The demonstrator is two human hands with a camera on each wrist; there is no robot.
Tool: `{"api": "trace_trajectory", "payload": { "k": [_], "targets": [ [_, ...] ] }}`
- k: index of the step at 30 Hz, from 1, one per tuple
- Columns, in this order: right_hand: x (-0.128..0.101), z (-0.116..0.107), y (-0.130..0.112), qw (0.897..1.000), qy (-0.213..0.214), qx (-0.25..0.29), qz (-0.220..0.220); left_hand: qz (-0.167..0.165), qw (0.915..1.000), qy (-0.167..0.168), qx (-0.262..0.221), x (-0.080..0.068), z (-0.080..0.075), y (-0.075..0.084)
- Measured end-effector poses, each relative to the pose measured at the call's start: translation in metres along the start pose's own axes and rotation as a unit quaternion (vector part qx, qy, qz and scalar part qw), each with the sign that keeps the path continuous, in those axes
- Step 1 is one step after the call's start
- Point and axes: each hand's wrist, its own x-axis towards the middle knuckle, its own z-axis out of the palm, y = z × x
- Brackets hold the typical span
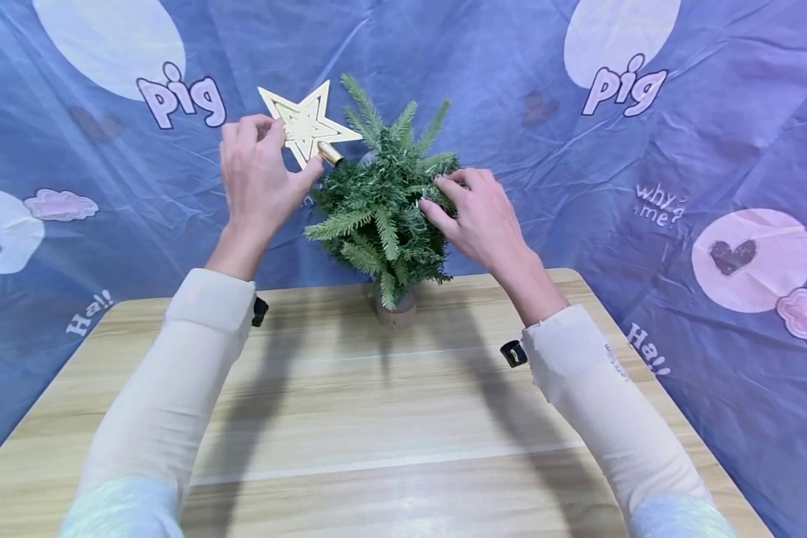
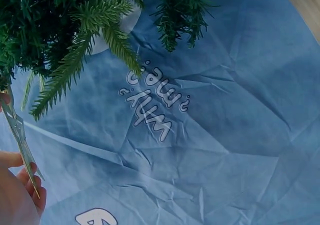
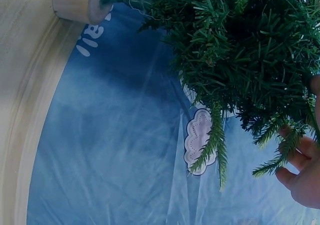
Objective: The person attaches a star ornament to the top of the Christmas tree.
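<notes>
A small artificial Christmas tree (image 1: 386,202) stands upright at the table's far edge on a round wood-like base (image 1: 395,315). Up at its left side, my left hand (image 1: 258,172) pinches a gold star tree topper (image 1: 304,123) between thumb and fingers. The star's short gold socket (image 1: 329,153) points down toward the foliage. In the left wrist view the star (image 2: 21,140) shows nearly edge-on. On the tree's right, my right hand (image 1: 484,217) holds a branch among its curled fingers; needles partly hide the fingertips. The right wrist view shows these fingers (image 3: 300,157) around a green sprig.
A wood-grain table (image 1: 376,426) stretches in front of the tree, with arm shadows across it. Behind and beside it hangs a creased blue printed cloth (image 1: 511,90). Small black devices (image 1: 514,353) sit at both sleeve cuffs.
</notes>
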Motion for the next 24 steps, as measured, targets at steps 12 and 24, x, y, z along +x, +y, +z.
{"api": "trace_trajectory", "payload": {
  "k": [12, 24],
  "targets": [
    [0.0, 0.001, 0.0, 1.0, 0.01, 0.007, -0.003, -0.018, 0.9985, -0.047, 0.021, 0.017, 0.004, 0.015],
    [0.0, -0.001, -0.001, 1.0, 0.014, 0.01, -0.003, -0.034, 0.9975, -0.058, 0.023, 0.029, 0.013, 0.03]
  ]
}}
